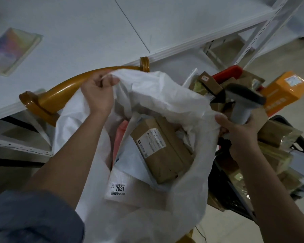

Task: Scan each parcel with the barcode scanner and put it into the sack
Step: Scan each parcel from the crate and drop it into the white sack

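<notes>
A white woven sack [165, 95] hangs open in the middle of the view. My left hand [98, 92] grips its far rim beside a yellow curved chair back [60, 92]. My right hand [242, 130] holds the grey barcode scanner [242, 102] by its handle and also pinches the sack's right rim. Inside the sack lie a brown cardboard parcel [163, 151] with a white label, a white poly mailer [119, 188] marked 7021 and a pink bag [120, 134].
To the right a cart [235, 195] holds several brown parcels [277, 135], an orange box [284, 92] and a red handle [226, 73]. A white table [77, 32] with a colourful booklet [11, 50] is behind. White shelving uprights [263, 30] stand at upper right.
</notes>
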Motion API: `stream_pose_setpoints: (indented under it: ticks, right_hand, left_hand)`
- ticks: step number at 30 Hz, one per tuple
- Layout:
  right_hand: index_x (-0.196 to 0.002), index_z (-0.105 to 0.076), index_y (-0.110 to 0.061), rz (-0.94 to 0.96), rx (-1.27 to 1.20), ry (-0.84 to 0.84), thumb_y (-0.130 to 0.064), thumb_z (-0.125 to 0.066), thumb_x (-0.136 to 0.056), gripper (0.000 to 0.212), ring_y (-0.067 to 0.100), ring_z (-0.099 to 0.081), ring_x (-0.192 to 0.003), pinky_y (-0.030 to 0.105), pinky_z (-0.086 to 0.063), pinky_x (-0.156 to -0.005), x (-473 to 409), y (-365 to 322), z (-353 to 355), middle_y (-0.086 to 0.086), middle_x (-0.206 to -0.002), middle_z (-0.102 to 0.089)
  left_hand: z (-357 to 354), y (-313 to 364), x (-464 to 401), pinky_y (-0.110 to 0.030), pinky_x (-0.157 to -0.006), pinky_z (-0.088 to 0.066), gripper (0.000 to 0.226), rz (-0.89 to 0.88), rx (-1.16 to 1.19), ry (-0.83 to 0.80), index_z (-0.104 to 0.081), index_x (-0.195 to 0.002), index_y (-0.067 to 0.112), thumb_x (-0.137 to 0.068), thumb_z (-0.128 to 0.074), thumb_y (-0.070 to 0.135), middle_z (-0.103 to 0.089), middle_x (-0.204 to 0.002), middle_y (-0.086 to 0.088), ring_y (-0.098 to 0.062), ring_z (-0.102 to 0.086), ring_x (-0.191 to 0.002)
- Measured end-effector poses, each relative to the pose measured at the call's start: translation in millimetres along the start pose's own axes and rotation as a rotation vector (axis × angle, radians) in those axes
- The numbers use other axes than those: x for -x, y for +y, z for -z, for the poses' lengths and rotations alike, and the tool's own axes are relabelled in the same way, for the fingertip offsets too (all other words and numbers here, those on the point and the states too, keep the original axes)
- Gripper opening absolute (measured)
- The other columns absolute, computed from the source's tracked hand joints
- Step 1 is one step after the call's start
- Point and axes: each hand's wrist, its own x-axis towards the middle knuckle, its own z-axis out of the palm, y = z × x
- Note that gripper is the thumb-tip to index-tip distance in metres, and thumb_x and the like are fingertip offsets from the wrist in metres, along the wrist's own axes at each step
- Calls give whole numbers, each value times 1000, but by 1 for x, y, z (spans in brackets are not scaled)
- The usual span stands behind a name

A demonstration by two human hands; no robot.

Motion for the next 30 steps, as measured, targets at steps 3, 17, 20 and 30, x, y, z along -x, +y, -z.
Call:
stream_pose_setpoints:
  ticks: [3, 17, 20, 30]
  right_hand:
    - [-121, -52, -21, -24, -30, -8, -24, -84, -78, 54, 21, -69, -89, 40, -61, -73, 2, -8, -7, 6, -108, -64]
    - [-132, -49, -14, 16, 8, -39, -22, -82, -80, 62, 18, -68, -89, 31, -55, -66, 15, -6, -8, 3, -106, -63]
    - [-132, -50, -11, -42, 86, -46, -20, -81, -81, 61, 21, -66, -91, 35, -56, -71, 13, 2, -5, 8, -113, -64]
    - [-131, -52, -5, -163, 137, -100, -26, -87, -74, 70, 24, -64, -83, 31, -51, -60, 24, 52, 27, 15, -112, -65]
  left_hand:
    - [2, 13, -3, -30, -79, -59, 21, 12, 36, 45, -68, -85, 19, -90, -57, 2, -71, -77, -3, -20, -72, -76]
    - [40, 19, 1, -33, -79, -59, 18, -69, 76, 246, -68, -88, 17, -88, -57, 3, -69, -75, 8, -16, -71, -74]
    - [43, 9, 1, -36, -88, -55, 13, 1, -139, 127, -66, -94, 4, -91, -54, 2, -68, -86, -4, -24, -69, -87]
    - [66, 10, 92, -30, -96, -50, 69, 14, -547, -31, -30, -147, 10, -88, -63, 0, -20, -155, -12, -25, -52, -121]
